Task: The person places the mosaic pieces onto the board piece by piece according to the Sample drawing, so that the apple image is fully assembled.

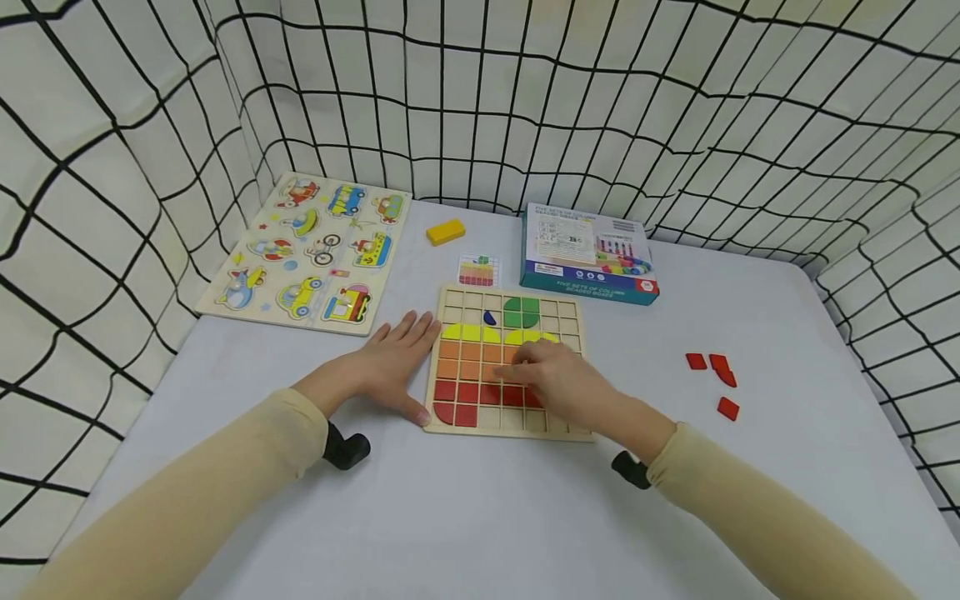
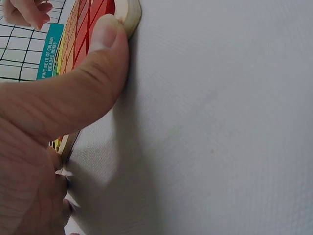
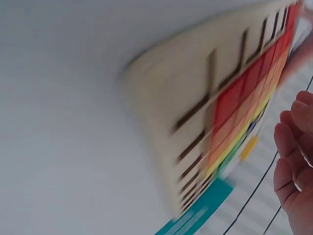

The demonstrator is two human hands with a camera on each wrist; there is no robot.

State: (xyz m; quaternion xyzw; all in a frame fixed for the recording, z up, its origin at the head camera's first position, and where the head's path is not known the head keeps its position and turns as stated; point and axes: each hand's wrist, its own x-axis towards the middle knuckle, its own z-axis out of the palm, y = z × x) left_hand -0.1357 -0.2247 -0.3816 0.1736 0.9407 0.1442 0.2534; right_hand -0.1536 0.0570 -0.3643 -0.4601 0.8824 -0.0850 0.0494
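A wooden grid board lies on the white table in front of me, with green, yellow, orange and red tiles in its cells. My left hand lies spread at the board's left side, its thumb on the near left corner. Over the orange and red rows hovers my right hand, fingers pointing left and loosely bent; no tile shows at its fingertips. It hides part of the board's right side. A small dark blue piece sits beside the green tiles.
Several loose red tiles lie to the right. Behind the board are a pattern card, a yellow block and a teal box. A vehicle puzzle board lies at back left. Black netting encloses the table's far side and both ends.
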